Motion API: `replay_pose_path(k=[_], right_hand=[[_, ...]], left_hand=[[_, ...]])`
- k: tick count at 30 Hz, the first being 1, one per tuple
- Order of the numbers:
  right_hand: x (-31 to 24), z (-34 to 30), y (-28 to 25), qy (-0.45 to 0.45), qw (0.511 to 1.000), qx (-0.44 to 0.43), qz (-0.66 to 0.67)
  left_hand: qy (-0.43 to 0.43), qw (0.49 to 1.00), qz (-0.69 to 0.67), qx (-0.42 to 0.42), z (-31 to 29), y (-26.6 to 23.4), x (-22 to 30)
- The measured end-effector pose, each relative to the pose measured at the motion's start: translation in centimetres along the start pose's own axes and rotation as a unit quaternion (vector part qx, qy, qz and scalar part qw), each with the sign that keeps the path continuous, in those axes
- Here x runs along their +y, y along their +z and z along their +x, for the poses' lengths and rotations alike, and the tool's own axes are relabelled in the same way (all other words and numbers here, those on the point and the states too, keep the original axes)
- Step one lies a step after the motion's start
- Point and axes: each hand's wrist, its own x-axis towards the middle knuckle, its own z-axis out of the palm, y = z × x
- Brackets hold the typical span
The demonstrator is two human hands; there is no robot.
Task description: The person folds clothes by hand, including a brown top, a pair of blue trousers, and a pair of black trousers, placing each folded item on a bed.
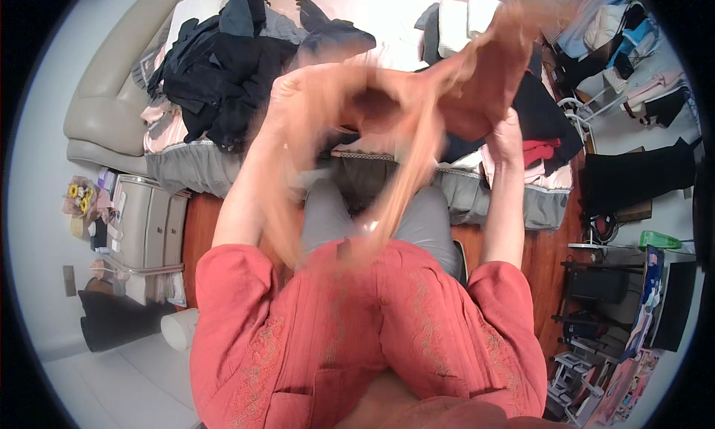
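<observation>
No lettering, label, brand, number or sign can be read on anything in the head view.

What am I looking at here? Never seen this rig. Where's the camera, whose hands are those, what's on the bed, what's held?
There's no machine: it's a person working bare-handed. The single picture comes from a wide fisheye camera on their head, looking down, so edges bend and their red top fills the bottom. Picture left is the person's left.

The right hand grips an orange-brown cloth, raised in front of the bed. The left hand is at the cloth's other side, but blur hides its exact grip and the cloth's full shape.

On the bed, dark clothes are heaped at the left; pale bundles lie toward the far right.
</observation>
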Motion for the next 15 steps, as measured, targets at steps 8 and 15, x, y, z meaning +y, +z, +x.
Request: replay_pose_path(k=[8,15], right_hand=[[-2.0,1.9,2.6,0.015,0.995,-0.029,-0.096],[-0.5,2.1,1.3,0.131,0.987,0.037,0.081]], left_hand=[[0.151,0.986,-0.004,-0.072,3.7,-4.0,-3.4],[0.027,0.995,-0.078,-0.051,4.1,-3.3,-3.1]])
